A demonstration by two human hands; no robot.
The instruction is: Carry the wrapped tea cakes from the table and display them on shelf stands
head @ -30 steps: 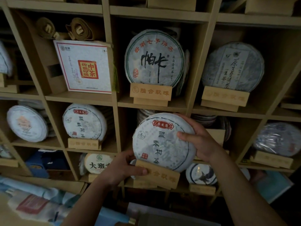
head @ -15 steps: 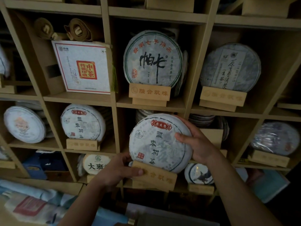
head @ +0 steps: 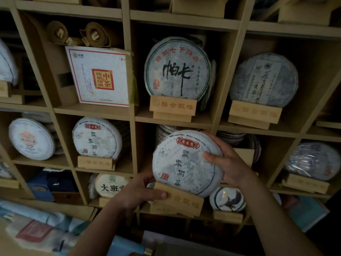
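Shelf (head: 127, 115); tea cake (head: 186, 163) between hands, apparently on stand (head: 181, 200).

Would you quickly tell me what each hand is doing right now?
Left hand: grips the wooden stand, thumb across its front.
Right hand: holds the wrapped tea cake by its right edge.

- white square box (head: 97, 75): red-and-gold seal reading 中茶 and 传世印级
- upper tea cake (head: 177, 69): red 云南七子饼茶 along the rim
- wooden stand (head: 173, 106) under it: 陸合歌味
- lower-left tea cake (head: 110, 185): 大班, the rest hidden
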